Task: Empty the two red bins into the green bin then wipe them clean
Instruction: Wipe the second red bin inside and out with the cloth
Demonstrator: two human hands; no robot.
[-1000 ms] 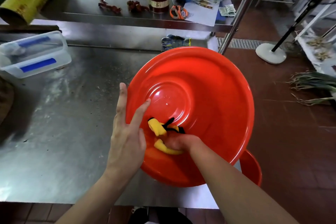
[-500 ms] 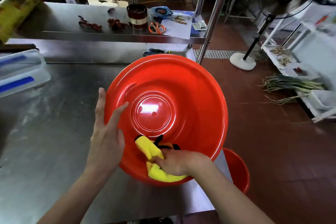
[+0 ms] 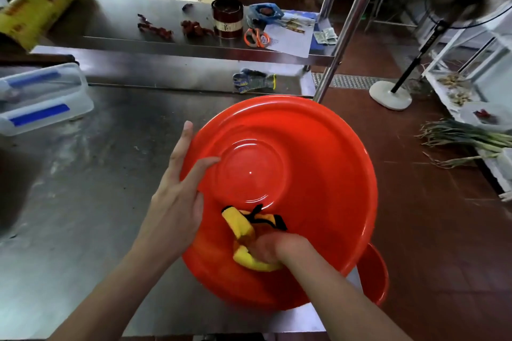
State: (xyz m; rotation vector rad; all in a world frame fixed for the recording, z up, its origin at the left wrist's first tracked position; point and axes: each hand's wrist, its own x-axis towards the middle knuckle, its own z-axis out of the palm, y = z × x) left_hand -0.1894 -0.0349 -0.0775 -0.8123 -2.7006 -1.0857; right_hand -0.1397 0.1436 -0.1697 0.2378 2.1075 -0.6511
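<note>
- Your right hand [image 3: 273, 250] reaches into the big red bin [image 3: 318, 174] and bunches its fingers round a yellow cloth [image 3: 243, 230] with black trim, holding it against the bin's near inner wall.
- Just behind your right forearm, a second red bin [image 3: 374, 277] peeks out past the tabletop's near right corner; only part of its rim and wall shows, and most of it is hidden by the big bin.
- Your left hand [image 3: 177, 194] steadies the big bin at its left rim: the fingers lie straight along the outside while the thumb stretches over the rim onto the inside wall.
- The big bin sits tilted on the steel tabletop [image 3: 83, 202], its mouth turned toward you, its round base ring catching a spot of light; its right part overhangs the tabletop's edge above the red floor [image 3: 429, 230].
- Further left on the tabletop, a clear plastic box [image 3: 41, 99] with blue clips rests well apart from the bin.
- Beyond the bin, a patterned work glove [image 3: 253, 80] lies near the back of the tabletop.
- On the shelf [image 3: 116, 16] above it you have dried red chillies [image 3: 194, 29], a dark round tin [image 3: 227, 18], orange-handled scissors [image 3: 256, 37] on a sheet of paper [image 3: 291, 36], and a large yellow roll [image 3: 41, 5] at the left end.
- Far right, green onions [image 3: 465, 138] lie by the floor's edge, with a fan's white base [image 3: 390, 95] behind them.
</note>
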